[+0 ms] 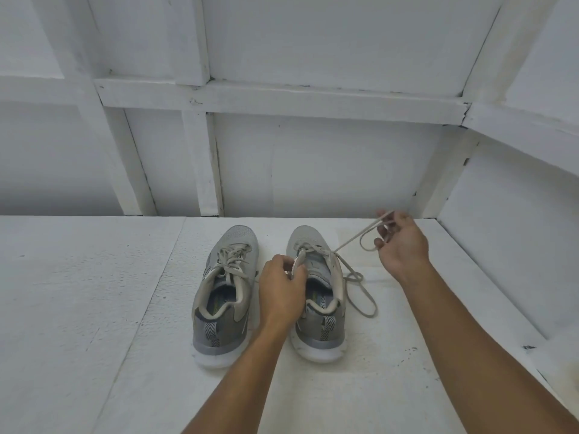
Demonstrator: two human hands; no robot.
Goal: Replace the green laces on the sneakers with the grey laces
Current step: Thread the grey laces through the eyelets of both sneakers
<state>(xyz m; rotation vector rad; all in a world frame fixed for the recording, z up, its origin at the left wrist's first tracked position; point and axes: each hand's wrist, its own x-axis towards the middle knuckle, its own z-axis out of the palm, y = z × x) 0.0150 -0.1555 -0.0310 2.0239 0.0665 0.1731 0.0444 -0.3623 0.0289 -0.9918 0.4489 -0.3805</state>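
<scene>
Forearms: left forearm (pixel 241 374) and right forearm (pixel 482 336) ran up from the bottom edge, both cut off there
Left hand (pixel 282 285): fingers curled, pinching the tongue and inner collar of the right sneaker (pixel 318 308); its fingertips were partly hidden behind the tongue
Right hand (pixel 404 245): raised above and to the right of the shoe's toe, fingers curled round a loop of the lace (pixel 351 239); exactly how the loop wound through the fingers was hard to make out
Lace: pale grey-beige, one strand pulled taut from the upper eyelets to the right hand, another part lying slack in a loop on the tabletop (pixel 94 308) beside the shoe's outer side
Right sneaker: grey, heel toward the camera, standing on the tabletop; its inner side was covered by the left hand and wrist, and the insole print was only partly readable
Left sneaker (pixel 219 296): just beside it, apart from both hands, heel toward the camera, pale lace threaded and bunched over the tongue
Backdrop: white panelled wall (pixel 313 158) behind the tabletop, with a side wall at the right
</scene>
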